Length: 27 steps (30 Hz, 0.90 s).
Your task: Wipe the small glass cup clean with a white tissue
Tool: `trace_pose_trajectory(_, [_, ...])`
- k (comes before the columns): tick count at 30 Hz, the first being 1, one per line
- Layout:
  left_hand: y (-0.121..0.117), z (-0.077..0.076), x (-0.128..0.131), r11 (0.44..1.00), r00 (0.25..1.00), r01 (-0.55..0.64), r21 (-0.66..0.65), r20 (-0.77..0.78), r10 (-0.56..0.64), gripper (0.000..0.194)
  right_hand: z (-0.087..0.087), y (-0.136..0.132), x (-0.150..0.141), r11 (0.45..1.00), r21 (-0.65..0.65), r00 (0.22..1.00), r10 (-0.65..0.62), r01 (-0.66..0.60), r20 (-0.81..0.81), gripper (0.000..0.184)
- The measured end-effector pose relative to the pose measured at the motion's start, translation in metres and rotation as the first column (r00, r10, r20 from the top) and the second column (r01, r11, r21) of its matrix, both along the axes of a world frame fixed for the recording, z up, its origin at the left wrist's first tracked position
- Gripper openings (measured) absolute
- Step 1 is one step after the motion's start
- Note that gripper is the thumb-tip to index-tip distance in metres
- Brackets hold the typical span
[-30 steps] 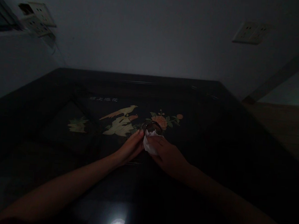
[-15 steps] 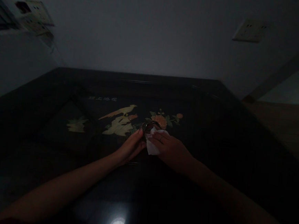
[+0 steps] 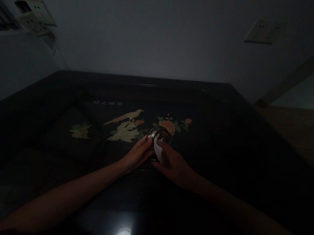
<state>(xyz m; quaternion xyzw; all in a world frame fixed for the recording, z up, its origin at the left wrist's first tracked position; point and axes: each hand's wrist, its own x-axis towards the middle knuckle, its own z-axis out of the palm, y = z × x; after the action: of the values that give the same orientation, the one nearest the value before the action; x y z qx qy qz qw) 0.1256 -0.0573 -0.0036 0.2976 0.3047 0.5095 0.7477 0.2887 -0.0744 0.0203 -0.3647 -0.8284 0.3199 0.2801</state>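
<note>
A see-through glass vessel (image 3: 163,130), round-rimmed and possibly a cup or bowl, sits at the middle of the view, dim and partly covered by my hands. My left hand (image 3: 140,152) is closed on its left side, with the thumb near the rim. A white tissue (image 3: 158,149) is pinched in my right hand (image 3: 174,164) and pressed against the rim, its upper end reaching into the mouth. The right fingertips are partly hidden behind the tissue and the glass.
Beneath the hands lies a glossy dark tabletop (image 3: 107,193) with an inlaid bird (image 3: 128,116), flowers and pale characters. A grey wall (image 3: 152,34) stands behind it, with sockets (image 3: 264,31) at the right and more at the left. Wooden floor (image 3: 295,124) shows at the right.
My right hand has turned and slid slightly down, bringing the tissue from spread over the rim to a narrow fold at the mouth. More of the glass shows; my left hand stays nearly still.
</note>
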Motion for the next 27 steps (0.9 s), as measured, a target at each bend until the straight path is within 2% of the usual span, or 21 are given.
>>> trace_pose_trajectory(3, [0.0,0.001,0.001,1.0,1.0,-0.004,-0.003,0.01,0.004,0.036,0.002,0.006,0.004,0.994,0.109,0.996,0.023,-0.033,0.089,0.051])
trace_pose_trajectory(7, [0.003,0.0,0.002,0.999,0.997,0.045,0.023,0.056,-0.046,0.043,0.014,0.015,0.012,0.967,0.216,0.944,0.063,-0.138,0.323,0.05])
trace_pose_trajectory(9, [0.004,-0.003,0.003,0.998,0.995,0.06,0.034,0.081,-0.062,0.044,0.021,0.019,0.016,0.924,0.317,0.893,0.055,-0.215,0.446,0.044])
trace_pose_trajectory(12, [0.006,-0.006,0.005,0.997,0.994,0.05,0.054,0.095,-0.055,0.047,0.029,0.022,0.019,0.822,0.497,0.83,-0.053,-0.28,0.555,0.03])
trace_pose_trajectory(15, [0.007,-0.006,0.005,0.997,0.995,0.045,0.057,0.09,-0.05,0.047,0.031,0.021,0.018,0.767,0.559,0.796,-0.106,-0.317,0.597,0.022])
trace_pose_trajectory(18, [0.006,-0.004,0.005,0.997,0.994,0.058,0.058,0.085,-0.063,0.046,0.028,0.02,0.016,0.795,0.527,0.795,-0.095,-0.302,0.599,0.025])
trace_pose_trajectory(21, [0.004,-0.002,0.004,0.996,0.993,0.071,0.057,0.085,-0.076,0.045,0.021,0.017,0.013,0.864,0.442,0.852,-0.028,-0.243,0.523,0.032])
trace_pose_trajectory(24, [0.003,-0.001,0.003,0.997,0.996,0.06,0.04,0.06,-0.062,0.043,0.016,0.011,0.009,0.94,0.309,0.942,0.032,-0.141,0.335,0.04])
trace_pose_trajectory(27, [0.001,-0.002,0.001,0.999,0.999,0.037,0.019,0.003,-0.037,0.041,0.013,0.004,0.004,0.995,0.095,0.994,0.026,-0.036,0.105,0.046])
